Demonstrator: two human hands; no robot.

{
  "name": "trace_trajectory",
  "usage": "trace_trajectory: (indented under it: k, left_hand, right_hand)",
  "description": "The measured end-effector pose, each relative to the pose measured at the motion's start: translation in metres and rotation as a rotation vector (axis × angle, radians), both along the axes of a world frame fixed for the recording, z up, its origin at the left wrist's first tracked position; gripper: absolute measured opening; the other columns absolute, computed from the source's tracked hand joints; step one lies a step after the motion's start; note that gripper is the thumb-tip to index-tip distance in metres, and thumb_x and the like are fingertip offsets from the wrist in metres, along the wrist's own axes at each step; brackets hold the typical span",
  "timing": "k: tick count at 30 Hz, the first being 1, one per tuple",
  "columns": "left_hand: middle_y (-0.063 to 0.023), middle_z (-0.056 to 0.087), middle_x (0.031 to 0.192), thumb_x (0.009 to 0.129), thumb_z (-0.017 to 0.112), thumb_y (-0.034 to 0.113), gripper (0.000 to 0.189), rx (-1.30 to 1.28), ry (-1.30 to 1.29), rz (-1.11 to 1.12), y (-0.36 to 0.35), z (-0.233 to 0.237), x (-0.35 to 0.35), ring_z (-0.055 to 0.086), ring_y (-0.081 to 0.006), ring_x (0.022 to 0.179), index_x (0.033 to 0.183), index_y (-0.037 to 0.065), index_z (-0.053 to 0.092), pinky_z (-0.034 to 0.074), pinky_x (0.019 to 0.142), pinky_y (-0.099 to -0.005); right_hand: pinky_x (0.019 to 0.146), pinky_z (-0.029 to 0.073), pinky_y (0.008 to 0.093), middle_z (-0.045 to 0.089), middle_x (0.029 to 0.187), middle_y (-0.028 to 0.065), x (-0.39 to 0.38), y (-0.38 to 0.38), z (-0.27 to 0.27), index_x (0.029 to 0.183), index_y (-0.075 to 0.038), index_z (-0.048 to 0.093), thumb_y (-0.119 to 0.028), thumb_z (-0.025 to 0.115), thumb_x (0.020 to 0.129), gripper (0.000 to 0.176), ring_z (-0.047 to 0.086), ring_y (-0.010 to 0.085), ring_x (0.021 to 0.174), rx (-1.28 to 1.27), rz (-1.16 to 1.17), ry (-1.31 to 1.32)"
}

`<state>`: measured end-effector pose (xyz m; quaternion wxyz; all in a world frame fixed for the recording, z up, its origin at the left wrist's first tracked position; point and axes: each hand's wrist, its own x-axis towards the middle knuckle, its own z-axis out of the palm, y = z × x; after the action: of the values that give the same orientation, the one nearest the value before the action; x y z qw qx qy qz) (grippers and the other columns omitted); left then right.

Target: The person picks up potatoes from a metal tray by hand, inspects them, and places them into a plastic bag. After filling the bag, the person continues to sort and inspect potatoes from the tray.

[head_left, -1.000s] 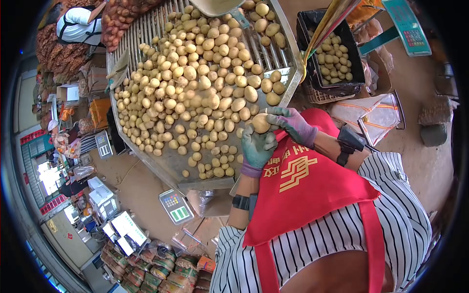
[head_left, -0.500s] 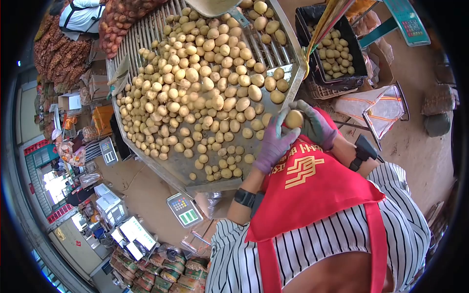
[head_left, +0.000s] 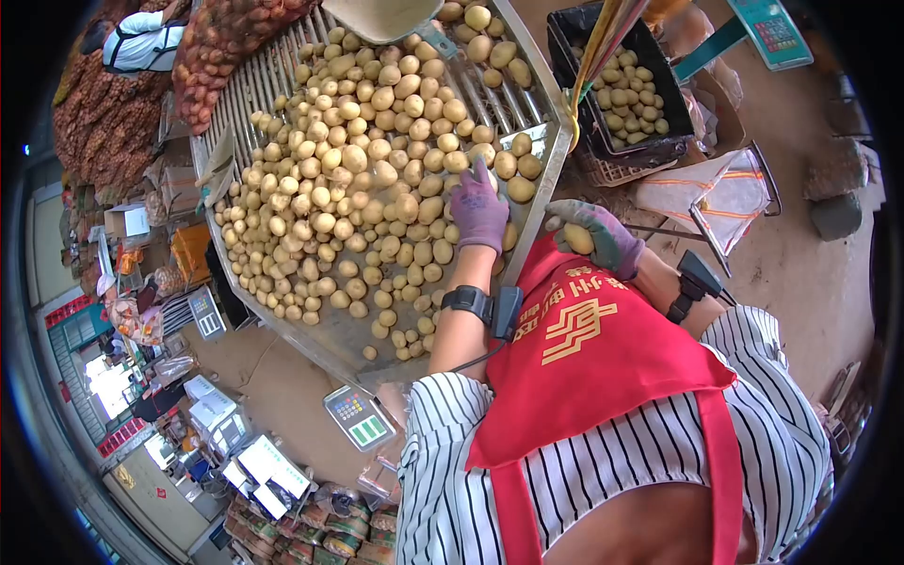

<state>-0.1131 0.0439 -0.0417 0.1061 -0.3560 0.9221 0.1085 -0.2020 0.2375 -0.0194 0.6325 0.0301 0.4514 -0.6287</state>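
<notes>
My left hand [head_left: 478, 212], in a purple and grey glove, reaches over the right side of a large heap of potatoes [head_left: 353, 158]. Its fingers are stretched out and touch potatoes near the table's right rim; the fingertips are partly lost among them. My right hand [head_left: 607, 235], gloved alike, is closed around a single potato [head_left: 578, 239] in front of the red apron [head_left: 603, 348]. The heap lies on a metal sorting table [head_left: 330, 331] with a slatted far part.
A black crate [head_left: 579, 113] with potatoes stands right of the table. Beyond it are a scale [head_left: 772, 33] and a white sack on a frame [head_left: 706, 193]. Another scale [head_left: 360, 419] sits below the near edge. A metal scoop [head_left: 386, 14] and red net sacks [head_left: 226, 56] are at the far side.
My left hand has left the potato held between both hands and moved forward left onto the heap. My right hand keeps a potato near the apron. The view has shifted slightly.
</notes>
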Motion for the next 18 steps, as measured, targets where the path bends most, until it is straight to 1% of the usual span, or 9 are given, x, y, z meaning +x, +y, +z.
trace_trajectory:
  k: [3, 6, 9, 10, 11, 14, 16, 17, 18]
  left_hand:
    - [-0.0186, 0.054, 0.121, 0.072, 0.075, 0.031, 0.064, 0.06, 0.086, 0.068, 0.0, -0.022, 0.003, 0.06, -0.0324, 0.101, 0.127, 0.008, 0.053, 0.051, 0.083, -0.0415]
    - [-0.0196, 0.063, 0.114, 0.082, 0.068, 0.024, 0.043, 1.118, 0.601, 0.478, -0.006, -0.012, 0.021, 0.061, -0.0215, 0.106, 0.119, 0.003, 0.058, 0.05, 0.086, -0.0367]
    - [-0.0158, 0.063, 0.114, 0.087, 0.062, 0.02, 0.034, 1.389, 0.704, 0.298, 0.009, -0.01, 0.031, 0.061, -0.0163, 0.103, 0.117, 0.003, 0.059, 0.048, 0.087, -0.0325]
    - [-0.013, 0.063, 0.112, 0.086, 0.062, 0.018, 0.035, 1.034, 0.615, 0.232, 0.006, -0.009, 0.027, 0.061, -0.0213, 0.101, 0.118, 0.006, 0.06, 0.047, 0.091, -0.0329]
    - [-0.013, 0.063, 0.112, 0.086, 0.062, 0.018, 0.035, 1.032, 0.614, 0.231, 0.003, -0.018, 0.025, 0.061, -0.0213, 0.101, 0.118, 0.006, 0.06, 0.047, 0.091, -0.0329]
    - [-0.0137, 0.058, 0.119, 0.075, 0.07, 0.019, 0.049, 0.459, 0.457, -0.14, 0.004, -0.038, 0.024, 0.057, -0.0326, 0.108, 0.122, 0.015, 0.059, 0.046, 0.095, -0.0405]
    - [-0.0146, 0.058, 0.121, 0.073, 0.071, 0.019, 0.054, 0.298, 0.314, -0.2, 0.013, -0.024, 0.013, 0.056, -0.0319, 0.11, 0.125, 0.014, 0.057, 0.046, 0.096, -0.0409]
    - [-0.0155, 0.057, 0.123, 0.071, 0.072, 0.019, 0.059, 0.136, 0.167, -0.257, 0.016, -0.021, 0.01, 0.056, -0.0311, 0.111, 0.127, 0.014, 0.055, 0.045, 0.096, -0.0412]
    - [-0.0151, 0.056, 0.126, 0.068, 0.074, 0.02, 0.066, 0.16, 0.118, -0.227, 0.015, -0.025, 0.006, 0.054, -0.0298, 0.114, 0.13, 0.016, 0.051, 0.045, 0.096, -0.0416]
  right_hand:
    - [0.075, 0.051, 0.0283, 0.062, 0.107, 0.0099, -0.002, 0.002, 0.008, 0.132, -0.002, 0.048, -0.025, 0.052, 0.097, 0.042, 0.061, 0.0149, 0.085, -0.049, 0.072, 0.068]
    - [0.071, 0.052, 0.0291, 0.062, 0.111, 0.0135, -0.003, 0.01, 0.002, 0.131, -0.002, 0.049, -0.027, 0.052, 0.098, 0.041, 0.061, 0.0155, 0.082, -0.184, 0.006, -0.091]
    - [0.069, 0.053, 0.0301, 0.064, 0.089, 0.011, -0.013, 0.02, -0.008, 0.125, -0.003, 0.053, -0.037, 0.055, 0.096, 0.044, 0.061, 0.0151, 0.071, -0.104, 0.131, -0.238]
    - [0.063, 0.052, 0.0282, 0.064, 0.086, 0.0118, -0.012, 0.017, -0.011, 0.122, -0.003, 0.054, -0.04, 0.052, 0.097, 0.045, 0.061, 0.0157, 0.067, -0.101, 0.139, -0.147]
    - [0.063, 0.052, 0.0282, 0.064, 0.086, 0.0118, -0.015, 0.017, -0.011, 0.122, -0.003, 0.054, -0.04, 0.052, 0.097, 0.045, 0.061, 0.0157, 0.067, -0.103, 0.138, -0.147]
    - [0.062, 0.053, 0.0246, 0.064, 0.089, 0.0131, -0.037, 0.024, -0.02, 0.114, -0.001, 0.055, -0.034, 0.055, 0.096, 0.038, 0.063, 0.0168, 0.072, -0.064, -0.055, -0.327]
    - [0.077, 0.058, 0.0321, 0.058, 0.112, 0.02, -0.055, 0.024, -0.011, 0.118, 0.002, 0.05, -0.032, 0.062, 0.091, 0.045, 0.061, 0.0284, 0.098, -0.186, -0.482, -0.31]
    - [0.088, 0.056, 0.036, 0.053, 0.123, 0.0218, -0.087, 0.031, -0.031, 0.125, 0.004, 0.046, -0.036, 0.063, 0.09, 0.056, 0.059, 0.0328, 0.106, -0.351, -0.464, -0.617]
    - [0.096, 0.052, 0.0376, 0.053, 0.126, 0.0226, -0.102, 0.031, -0.021, 0.131, 0.005, 0.043, -0.04, 0.062, 0.09, 0.063, 0.058, 0.0329, 0.109, -0.431, -0.586, -0.541]
